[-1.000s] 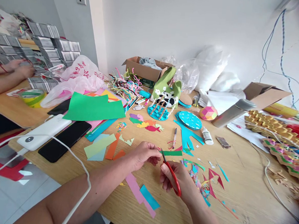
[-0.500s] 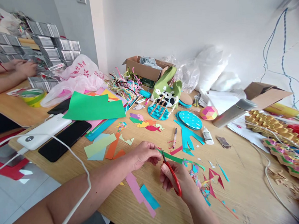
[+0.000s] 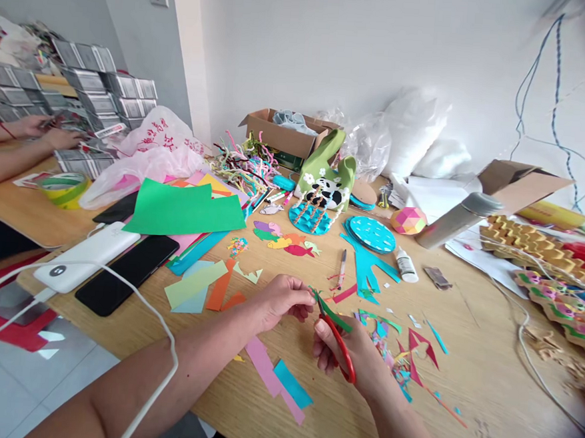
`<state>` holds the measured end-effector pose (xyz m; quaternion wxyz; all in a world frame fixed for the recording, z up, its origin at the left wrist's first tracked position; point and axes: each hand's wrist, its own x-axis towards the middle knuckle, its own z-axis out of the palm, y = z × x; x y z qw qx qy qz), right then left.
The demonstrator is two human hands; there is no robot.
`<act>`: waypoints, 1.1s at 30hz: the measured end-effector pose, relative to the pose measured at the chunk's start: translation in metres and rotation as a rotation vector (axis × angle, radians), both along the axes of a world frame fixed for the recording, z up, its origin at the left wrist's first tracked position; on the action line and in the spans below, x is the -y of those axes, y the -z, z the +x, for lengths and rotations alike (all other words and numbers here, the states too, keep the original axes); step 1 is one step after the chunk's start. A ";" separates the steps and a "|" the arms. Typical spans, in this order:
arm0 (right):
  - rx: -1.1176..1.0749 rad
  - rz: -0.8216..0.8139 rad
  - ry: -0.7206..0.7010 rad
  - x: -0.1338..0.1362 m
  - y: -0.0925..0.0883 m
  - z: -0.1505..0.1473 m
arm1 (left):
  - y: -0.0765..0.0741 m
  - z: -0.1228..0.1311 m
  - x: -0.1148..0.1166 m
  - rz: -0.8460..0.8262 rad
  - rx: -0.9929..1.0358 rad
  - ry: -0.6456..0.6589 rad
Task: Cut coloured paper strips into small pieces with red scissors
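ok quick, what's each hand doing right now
Left hand: closed, pinching a green paper strip.
Right hand: closed around red scissors, blades at the strip.

Scissor blades [image 3: 322, 310] mostly hidden behind green paper strip [image 3: 333, 313]; cut line unclear. Right hand [image 3: 348, 348] fingers tucked under red handles. Co-worker's arms [image 3: 7, 149] cut off by left edge. Far-right craft pile [image 3: 562, 291] blurred. Small scraps [image 3: 388, 349] too tiny to identify.
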<state>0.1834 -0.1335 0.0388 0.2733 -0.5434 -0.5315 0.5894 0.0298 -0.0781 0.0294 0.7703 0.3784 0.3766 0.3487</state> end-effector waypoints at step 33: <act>0.017 -0.045 -0.029 -0.002 -0.007 -0.005 | -0.001 -0.003 -0.008 0.130 -0.091 -0.128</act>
